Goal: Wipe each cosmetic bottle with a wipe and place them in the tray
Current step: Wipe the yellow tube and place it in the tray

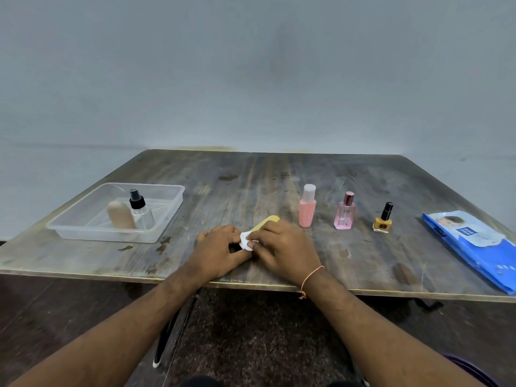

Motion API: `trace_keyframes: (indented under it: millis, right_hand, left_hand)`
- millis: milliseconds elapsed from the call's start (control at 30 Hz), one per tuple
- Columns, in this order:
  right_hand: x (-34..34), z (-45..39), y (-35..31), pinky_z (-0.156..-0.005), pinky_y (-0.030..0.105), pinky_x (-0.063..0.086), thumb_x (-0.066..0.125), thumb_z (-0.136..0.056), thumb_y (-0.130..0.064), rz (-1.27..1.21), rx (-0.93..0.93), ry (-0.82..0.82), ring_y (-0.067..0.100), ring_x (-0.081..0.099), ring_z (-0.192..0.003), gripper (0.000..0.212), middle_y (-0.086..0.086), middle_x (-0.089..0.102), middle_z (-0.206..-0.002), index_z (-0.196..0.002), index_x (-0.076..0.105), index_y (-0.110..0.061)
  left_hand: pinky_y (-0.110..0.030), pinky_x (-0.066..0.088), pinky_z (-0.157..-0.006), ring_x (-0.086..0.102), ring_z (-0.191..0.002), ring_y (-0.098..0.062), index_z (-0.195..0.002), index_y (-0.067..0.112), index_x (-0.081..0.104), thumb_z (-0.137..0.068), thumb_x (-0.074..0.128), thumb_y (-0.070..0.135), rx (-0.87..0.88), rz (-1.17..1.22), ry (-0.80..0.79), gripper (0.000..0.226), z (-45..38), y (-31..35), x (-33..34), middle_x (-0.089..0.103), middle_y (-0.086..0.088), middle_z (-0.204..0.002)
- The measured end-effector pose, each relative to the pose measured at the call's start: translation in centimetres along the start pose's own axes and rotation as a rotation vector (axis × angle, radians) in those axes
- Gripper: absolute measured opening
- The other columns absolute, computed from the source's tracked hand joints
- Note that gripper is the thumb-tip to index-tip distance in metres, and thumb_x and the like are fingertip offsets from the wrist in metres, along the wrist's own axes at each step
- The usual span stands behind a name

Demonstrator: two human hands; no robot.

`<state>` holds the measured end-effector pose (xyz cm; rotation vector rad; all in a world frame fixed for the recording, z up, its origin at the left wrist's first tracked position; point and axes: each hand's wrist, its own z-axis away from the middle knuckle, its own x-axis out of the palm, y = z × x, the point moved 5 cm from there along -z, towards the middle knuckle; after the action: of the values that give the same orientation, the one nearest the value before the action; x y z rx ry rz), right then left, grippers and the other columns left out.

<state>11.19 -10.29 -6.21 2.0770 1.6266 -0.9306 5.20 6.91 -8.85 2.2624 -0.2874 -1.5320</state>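
Observation:
My two hands meet near the table's front edge. A yellow bottle (267, 221) lies tilted between them, its far end sticking out beyond my fingers. My left hand (219, 248) grips its near end. My right hand (282, 244) presses a small white wipe (246, 241) against it. To the left stands a clear plastic tray (83, 223) holding a beige bottle (120, 216) and a clear spray bottle (138, 208) with a black top. To the right stand a pink bottle with a white cap (307, 208), a pink perfume bottle (345, 213) and a yellow nail polish (383, 220).
A blue pack of wet wipes (472, 247) lies at the table's right edge. The worn wooden table (251, 177) stands against a grey wall. Below the front edge are a dark floor and a table leg.

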Motion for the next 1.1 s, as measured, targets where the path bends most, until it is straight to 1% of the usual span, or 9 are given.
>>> trace_keyframes:
  millis: [133, 267, 367, 467, 567, 667, 800, 933, 1100]
  right_hand:
    - [-0.4, 0.0, 1.1, -0.069, 0.039, 0.053, 0.067, -0.1, -0.032, 0.046, 0.168, 0.1, 0.021, 0.062, -0.084, 0.015, -0.008, 0.07, -0.097, -0.108, 0.078, -0.026]
    - [-1.2, 0.1, 2.1, -0.071, 0.037, 0.053, 0.066, -0.101, -0.033, 0.069, 0.332, 0.152, 0.021, 0.061, -0.087, 0.017, -0.008, 0.068, -0.097, -0.112, 0.077, -0.025]
    - [-0.6, -0.1, 2.0, -0.07, 0.039, 0.054, 0.063, -0.102, -0.034, 0.056, 0.303, 0.091, 0.02, 0.062, -0.088, 0.019, -0.009, 0.068, -0.098, -0.114, 0.076, -0.027]
    - [0.2, -0.1, 0.9, -0.068, 0.037, 0.053, 0.064, -0.101, -0.034, -0.028, 0.126, -0.018, 0.016, 0.066, -0.088, 0.018, -0.011, 0.069, -0.1, -0.113, 0.076, -0.029]
    - [0.3, -0.1, 0.3, -0.065, 0.035, 0.051, 0.064, -0.101, -0.037, -0.052, 0.04, -0.069, 0.016, 0.065, -0.087, 0.018, -0.012, 0.07, -0.1, -0.111, 0.077, -0.031]
    - [0.2, -0.1, 0.6, -0.07, 0.04, 0.053, 0.064, -0.101, -0.038, -0.038, 0.097, -0.029, 0.016, 0.065, -0.089, 0.014, -0.012, 0.071, -0.1, -0.108, 0.075, -0.032]
    - [-0.8, 0.1, 2.1, -0.073, 0.034, 0.052, 0.066, -0.101, -0.034, 0.004, 0.292, 0.1, 0.018, 0.064, -0.091, 0.013, -0.012, 0.071, -0.102, -0.11, 0.075, -0.03]
    - [-1.2, 0.2, 3.4, -0.074, 0.035, 0.051, 0.065, -0.103, -0.031, 0.014, 0.446, 0.162, 0.021, 0.064, -0.094, 0.012, -0.009, 0.068, -0.105, -0.111, 0.072, -0.026]
    - [-1.1, 0.1, 2.9, -0.07, 0.027, 0.046, 0.066, -0.103, -0.032, -0.03, 0.374, 0.134, 0.016, 0.063, -0.091, 0.01, -0.008, 0.066, -0.104, -0.108, 0.071, -0.024]
  left_hand:
    - [-0.044, 0.041, -0.097, 0.055, -0.101, -0.001, -0.108, 0.043, 0.078, -0.077, 0.046, 0.088, 0.004, -0.01, 0.002, 0.063, -0.1, -0.1, 0.0, 0.063, 0.02, -0.097]
    - [-0.043, 0.041, -0.095, 0.055, -0.101, -0.002, -0.117, 0.042, 0.078, -0.075, 0.043, 0.09, -0.002, -0.032, -0.015, 0.074, -0.2, 0.2, -0.2, 0.062, 0.021, -0.097]
    - [-0.042, 0.04, -0.094, 0.054, -0.099, -0.002, -0.111, 0.041, 0.078, -0.076, 0.044, 0.089, 0.0, -0.032, -0.016, 0.069, 0.0, 0.2, -0.2, 0.062, 0.022, -0.095]
    - [-0.043, 0.04, -0.096, 0.055, -0.1, -0.002, -0.095, 0.044, 0.075, -0.077, 0.045, 0.086, 0.003, -0.01, -0.005, 0.054, 0.0, 0.1, -0.2, 0.061, 0.022, -0.093]
    - [-0.046, 0.041, -0.099, 0.057, -0.1, -0.003, -0.099, 0.041, 0.076, -0.079, 0.045, 0.085, -0.002, 0.007, 0.001, 0.058, -0.2, -0.2, 0.1, 0.065, 0.018, -0.096]
    - [-0.046, 0.046, -0.096, 0.058, -0.096, 0.0, -0.102, 0.043, 0.077, -0.079, 0.048, 0.087, 0.003, 0.034, 0.005, 0.057, -0.3, -0.5, 0.2, 0.064, 0.019, -0.093]
    - [-0.048, 0.05, -0.092, 0.06, -0.092, 0.002, -0.112, 0.065, 0.063, -0.08, 0.056, 0.085, 0.033, 0.085, -0.02, 0.039, -0.6, -0.9, 0.4, 0.063, 0.021, -0.089]
    - [-0.049, 0.051, -0.092, 0.063, -0.094, -0.001, -0.118, 0.057, 0.071, -0.078, 0.059, 0.085, 0.018, 0.133, -0.029, 0.051, -0.6, -1.3, 0.4, 0.068, 0.019, -0.094]
    - [-0.046, 0.053, -0.088, 0.065, -0.092, -0.001, -0.121, 0.052, 0.075, -0.077, 0.061, 0.083, 0.009, 0.171, -0.026, 0.055, -0.4, -1.1, 0.1, 0.071, 0.019, -0.096]
